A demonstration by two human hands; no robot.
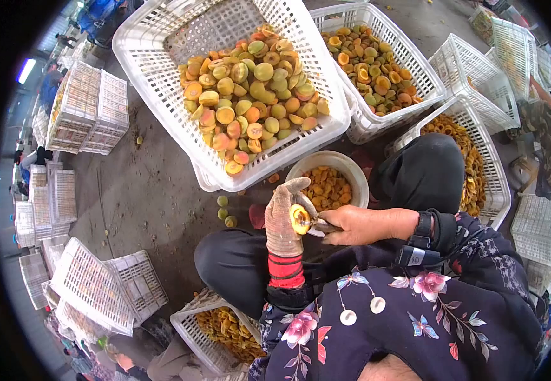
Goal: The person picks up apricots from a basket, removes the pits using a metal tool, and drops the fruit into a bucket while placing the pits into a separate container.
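Observation:
My left hand, in a worn knitted glove, is closed around an orange-fleshed peach half with its cut face showing. My right hand, bare, grips a small metal tool with a curved end. The tool meets the peach half at its right side; its exact kind is partly hidden by my fingers. Just beyond my hands stands a round bowl of orange fruit pieces. Past it, a large white crate bears a heap of green and orange peaches, many of them cut.
A second crate of fruit stands behind the bowl. Crates of orange pieces sit by my right knee and lower left. Loose green fruit lies on the floor. Stacked crates line the left; a person is at right.

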